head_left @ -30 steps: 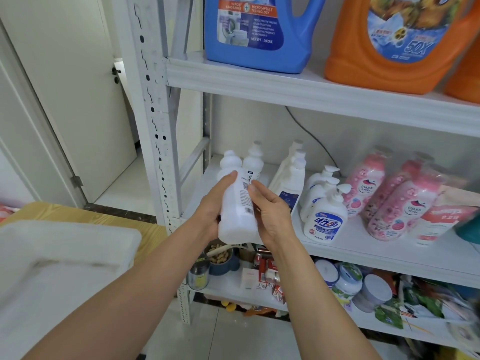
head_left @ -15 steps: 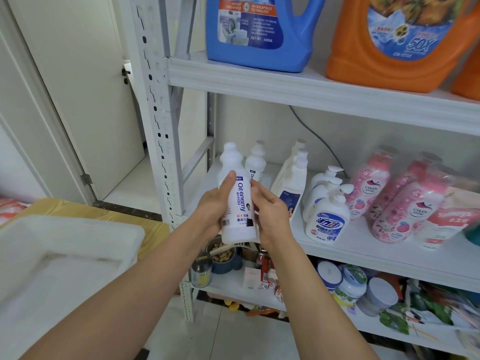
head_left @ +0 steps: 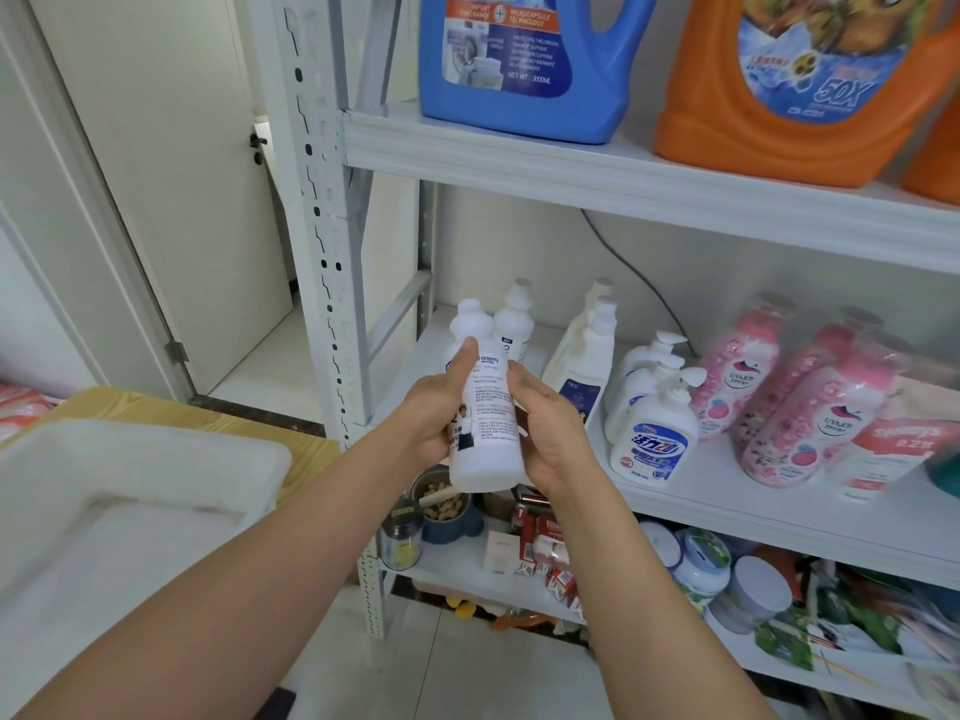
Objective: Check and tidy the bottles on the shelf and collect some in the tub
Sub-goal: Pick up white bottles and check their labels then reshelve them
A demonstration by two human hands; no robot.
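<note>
Nearest us on the left, a white rectangular plastic tub (head_left: 156, 449) sat on a pale wooden tabletop (head_left: 309, 459). Just past it, in front of the white metal shelf rack (head_left: 317, 226), we held a white plastic bottle with a printed label (head_left: 488, 439) nearly upright between both hands, clear of the boards. Our left hand (head_left: 434, 415) curled round its left side, thumb laid up the label. Our right hand (head_left: 550, 433) cupped the right side, fingers bent against it. Behind the bottle, on the middle board (head_left: 753, 511), stood another white round-shouldered bottle (head_left: 514, 319). To its right came tall white angular bottles (head_left: 589, 356), white pump bottles with blue labels (head_left: 654, 439) and pink flowered bottles in clear wrap (head_left: 810, 418). Farthest up, on the upper board, a big blue detergent jug (head_left: 519, 96) and an orange detergent jug (head_left: 789, 127) stood side by side.
</note>
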